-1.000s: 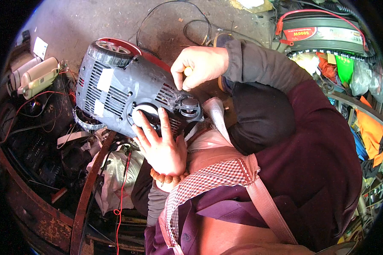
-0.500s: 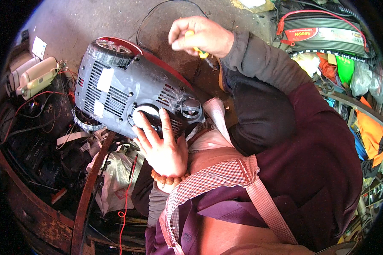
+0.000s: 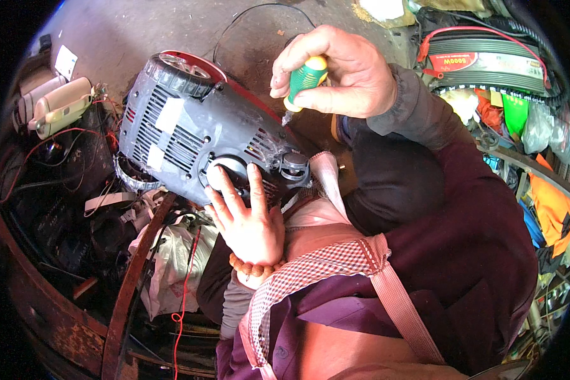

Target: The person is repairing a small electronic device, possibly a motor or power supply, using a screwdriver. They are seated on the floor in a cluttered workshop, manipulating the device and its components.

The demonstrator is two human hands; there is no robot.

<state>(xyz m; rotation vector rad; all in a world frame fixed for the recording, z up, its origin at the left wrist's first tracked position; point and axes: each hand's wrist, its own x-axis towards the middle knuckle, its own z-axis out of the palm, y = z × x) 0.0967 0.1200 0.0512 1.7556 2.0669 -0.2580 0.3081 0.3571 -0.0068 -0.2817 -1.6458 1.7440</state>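
Observation:
A canister vacuum cleaner (image 3: pixel 196 144) lies with its dark grey underside up, its red shell showing along the far edge. My left hand (image 3: pixel 252 235) is open, fingers spread against the underside, with fingertips at a round pivot piece (image 3: pixel 233 168). A small caster wheel (image 3: pixel 294 166) sits to the right of those fingers. Above the vacuum's right end, my right hand (image 3: pixel 354 73) is closed around a screwdriver (image 3: pixel 306 82) with a green and yellow handle. Its short shaft points down toward the vacuum's edge; the tip is hard to make out.
A rusty metal frame (image 3: pixel 133 285) and a white plastic bag (image 3: pixel 174 269) stand at the lower left, among cables and parts. A black cord (image 3: pixel 225 28) lies on the floor beyond the vacuum. A ribbed power inverter (image 3: pixel 487 63) is at the far right.
My right hand has moved right and closer to the view, turning so the screwdriver's handle shows more fully. The left hand stays on the vacuum, which appears slightly further right and lower.

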